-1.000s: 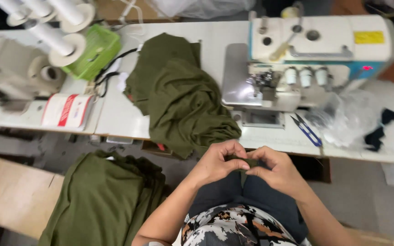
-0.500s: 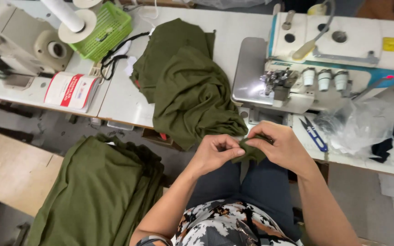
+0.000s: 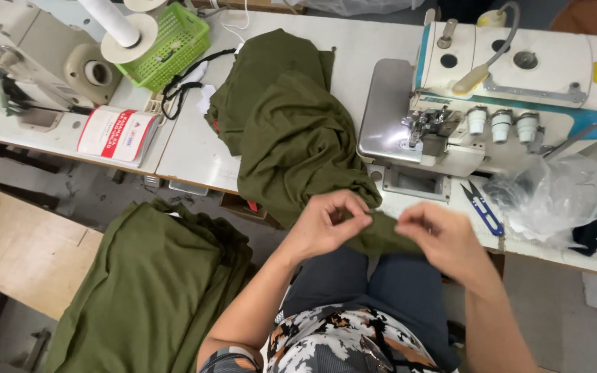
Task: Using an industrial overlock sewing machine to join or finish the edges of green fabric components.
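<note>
An olive green garment (image 3: 291, 131) lies bunched on the white table (image 3: 188, 155) and drapes over its front edge toward my lap. My left hand (image 3: 329, 224) pinches the hanging edge of this cloth with closed fingers. My right hand (image 3: 443, 238) grips the same edge a little to the right, just below the table's rim. A white overlock sewing machine (image 3: 492, 103) stands on the table right behind my hands.
Blue thread snips (image 3: 481, 206) and a crumpled clear plastic bag (image 3: 554, 197) lie right of the machine. A stack of olive cloth (image 3: 153, 283) rests on a wooden bench at lower left. A second machine (image 3: 29, 62), green basket (image 3: 171, 41) and a white-and-red packet (image 3: 115, 135) sit far left.
My hands have moved up from my lap to the table's edge and drawn apart along the cloth's edge. The view has shifted left and up.
</note>
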